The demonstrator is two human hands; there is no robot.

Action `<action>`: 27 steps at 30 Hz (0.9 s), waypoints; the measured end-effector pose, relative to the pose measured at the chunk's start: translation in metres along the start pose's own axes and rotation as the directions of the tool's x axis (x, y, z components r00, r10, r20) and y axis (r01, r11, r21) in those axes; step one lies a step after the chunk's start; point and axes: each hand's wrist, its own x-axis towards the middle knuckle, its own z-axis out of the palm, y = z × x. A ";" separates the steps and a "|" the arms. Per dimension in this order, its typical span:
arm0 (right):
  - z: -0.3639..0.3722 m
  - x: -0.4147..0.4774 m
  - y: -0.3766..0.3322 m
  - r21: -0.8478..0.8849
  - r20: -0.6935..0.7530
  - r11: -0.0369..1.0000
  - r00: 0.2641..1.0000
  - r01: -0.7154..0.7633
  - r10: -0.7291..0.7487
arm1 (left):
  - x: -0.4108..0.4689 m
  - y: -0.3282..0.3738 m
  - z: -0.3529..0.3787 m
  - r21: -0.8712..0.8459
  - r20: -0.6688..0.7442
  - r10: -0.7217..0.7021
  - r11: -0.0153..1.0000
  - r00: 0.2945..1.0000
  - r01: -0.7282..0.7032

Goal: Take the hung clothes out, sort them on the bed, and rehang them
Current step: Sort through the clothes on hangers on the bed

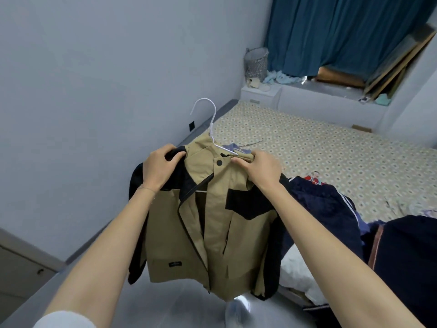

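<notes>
Both our left hand (pixel 160 168) and right hand (pixel 262 170) grip the jacket (pixel 212 223) by its shoulders beside the bed (pixel 319 147), on its hanger (pixel 211 125); we think it needs straightening, then hanging back up.

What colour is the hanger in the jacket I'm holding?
White. The hanger hook shows clearly above the jacket collar in the head view.

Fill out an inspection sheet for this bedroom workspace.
Surface: bed with a patterned sheet, partly covered.
Job's things: tan-and-black jacket held up, white hanger sticking out of its collar.
Clutter: dark clothes heaped on the bed, at right.
Grippers: left hand and right hand each grip the jacket near a shoulder.
Cables: nothing seen.
Surroundings: nightstand, basket and blue curtain beyond the bed.
</notes>
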 end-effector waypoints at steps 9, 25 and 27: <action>0.055 0.128 0.001 0.085 0.054 0.994 0.997 -0.063 0.058 | 0.119 -0.034 0.049 0.025 0.030 -0.052 0.998 0.998 0.052; 0.150 0.285 0.024 0.104 0.103 0.972 0.974 -0.212 0.202 | 0.285 -0.112 0.169 0.001 0.184 -0.047 0.999 0.982 0.047; 0.165 0.307 0.028 0.090 0.093 0.961 0.963 -0.260 0.252 | 0.312 -0.125 0.192 -0.006 0.235 -0.029 0.999 0.971 0.032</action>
